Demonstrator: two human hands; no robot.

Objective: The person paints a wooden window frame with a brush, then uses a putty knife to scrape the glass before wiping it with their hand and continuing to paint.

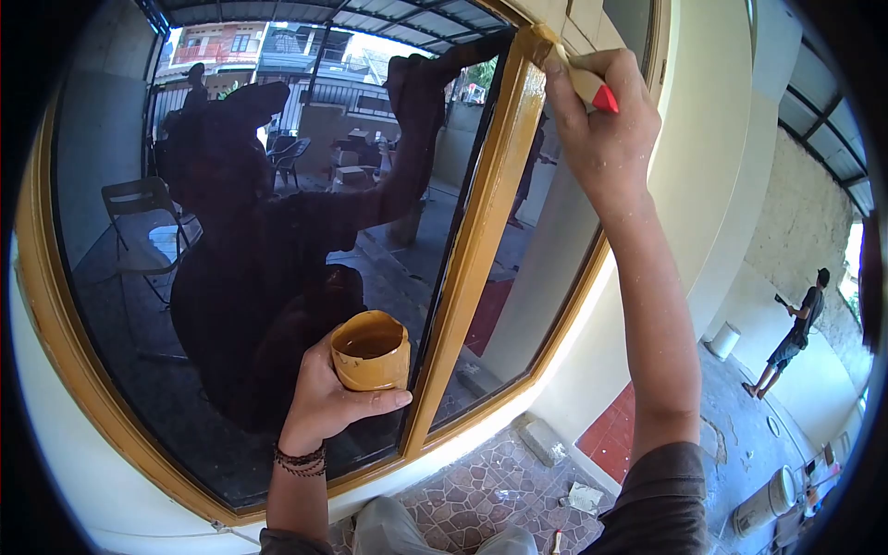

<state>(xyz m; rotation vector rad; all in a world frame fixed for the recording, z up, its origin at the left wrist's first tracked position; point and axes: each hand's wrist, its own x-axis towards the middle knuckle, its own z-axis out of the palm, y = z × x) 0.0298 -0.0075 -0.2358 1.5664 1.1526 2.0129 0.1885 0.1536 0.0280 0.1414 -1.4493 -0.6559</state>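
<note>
Overhead, right hand (601,120): raised to the top of the window's middle post, fingers closed around a paintbrush (578,79), so the bristles can meet the upper end of the wood.
Paintbrush: pale handle with a red tip pointing right; its bristle end lies against the top of the mullion (481,222), where the ochre coat looks wet and glossy.
Left hand (328,393): held low and near the body, fingers and thumb wrapped round a paint cup (370,350), which keeps the paint within reach of the brush arm.
Paint cup: upright, mouth open upward so nothing spills; its sides are smeared ochre and dark liquid shows inside.
Mullion: runs slanted between two dark panes, just beside the cup at its lower part.
Window frame (55,305): same ochre colour round the glass.
Glass (231,231): mirrors the person with arm lifted, and a folding chair (139,222).
Background: another person (795,333) stands well apart by the far wall; a white bucket (724,339) sits near that wall.
</note>
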